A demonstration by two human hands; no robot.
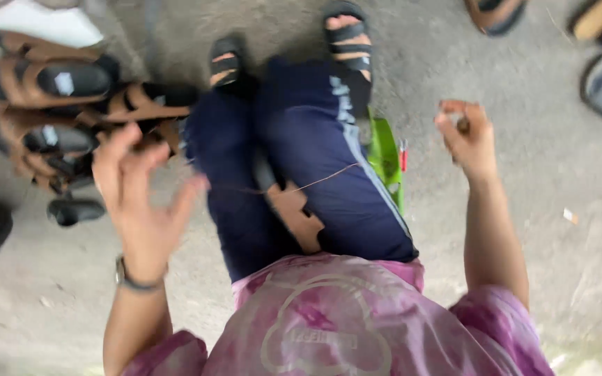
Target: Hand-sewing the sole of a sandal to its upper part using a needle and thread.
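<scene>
Looking down from the head camera: left hand [141,202] at centre-left, fingers released; right hand [467,139] at upper right pinches a small item, thread [315,182] running to the brown leather piece [299,217] on the lap; sandals [57,118] piled upper left.

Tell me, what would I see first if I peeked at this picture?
First, two hands spread wide: the left hand open, the right hand pinching something small. A thin thread runs across the dark blue trousers, over a brown leather piece on the lap. A pile of brown sandals sits on the floor at the left.
</scene>
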